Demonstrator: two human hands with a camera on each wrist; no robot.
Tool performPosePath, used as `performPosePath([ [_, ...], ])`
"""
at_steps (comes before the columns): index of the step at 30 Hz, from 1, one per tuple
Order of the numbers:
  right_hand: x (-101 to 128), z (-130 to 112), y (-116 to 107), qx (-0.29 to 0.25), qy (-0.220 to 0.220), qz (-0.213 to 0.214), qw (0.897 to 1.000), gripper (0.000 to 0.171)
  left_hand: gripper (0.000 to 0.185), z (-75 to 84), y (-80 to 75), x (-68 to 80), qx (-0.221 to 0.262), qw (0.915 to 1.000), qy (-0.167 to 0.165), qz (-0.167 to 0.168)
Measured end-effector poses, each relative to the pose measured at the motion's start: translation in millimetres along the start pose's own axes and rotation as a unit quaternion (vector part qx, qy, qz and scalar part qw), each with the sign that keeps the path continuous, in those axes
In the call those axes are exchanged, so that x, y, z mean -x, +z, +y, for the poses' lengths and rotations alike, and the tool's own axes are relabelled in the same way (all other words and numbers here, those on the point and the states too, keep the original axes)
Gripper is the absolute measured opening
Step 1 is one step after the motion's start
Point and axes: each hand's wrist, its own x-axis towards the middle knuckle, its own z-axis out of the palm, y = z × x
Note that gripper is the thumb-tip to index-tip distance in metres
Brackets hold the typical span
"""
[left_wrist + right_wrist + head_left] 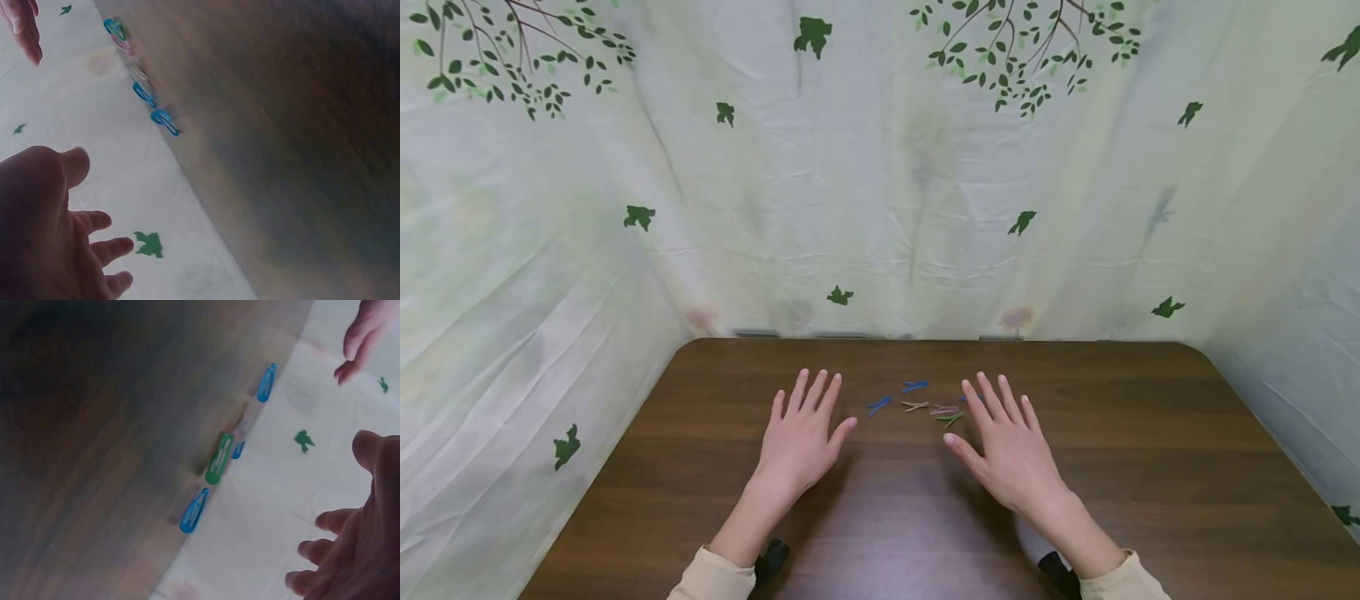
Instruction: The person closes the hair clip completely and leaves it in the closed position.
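A makeshift recording booth: leaf-printed curtains (880,192) enclose a brown wooden table (1150,467)

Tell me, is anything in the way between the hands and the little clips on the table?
Nothing visible. The hair clips lie on bare table between the left hand and right hand, both open.

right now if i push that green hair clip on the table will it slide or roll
Probably slide: the green hair clip looks flat and thin, so it shouldn't roll. It seems light and may skid on the smooth table. Lying so flat, it could be fiddly to pinch up.
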Motion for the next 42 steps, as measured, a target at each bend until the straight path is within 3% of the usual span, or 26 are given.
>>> performPosePath([
  [8, -24, 2, 11, -0.003, -0.041, 0.025, 0.999, 0.073, 0.065, -13.1, 5.4, -15.3, 0.061, 0.9978, 0.024, 0.01],
  [19, -48, -5, 19, -0.05, -0.12, 0.048, 0.99, 0.059, 0.046, -26.9, 8.0, -30.9, 0.176, 0.981, 0.066, 0.048],
  [26, -66, -11, 28, -0.113, -0.167, 0.05, 0.978, 0.048, 0.042, -28.9, 10.6, -37.9, 0.255, 0.9658, 0.046, 0.016],
  [34, -83, -17, 38, -0.196, -0.152, -0.001, 0.969, 0.036, 0.039, -32.3, 20.0, -42.6, 0.293, 0.9559, 0.018, -0.015],
  [42, -96, -19, 47, -0.238, -0.12, -0.053, 0.962, 0.033, 0.034, -33.5, 21.9, -47.1, 0.335, 0.9419, 0.007, -0.03],
])
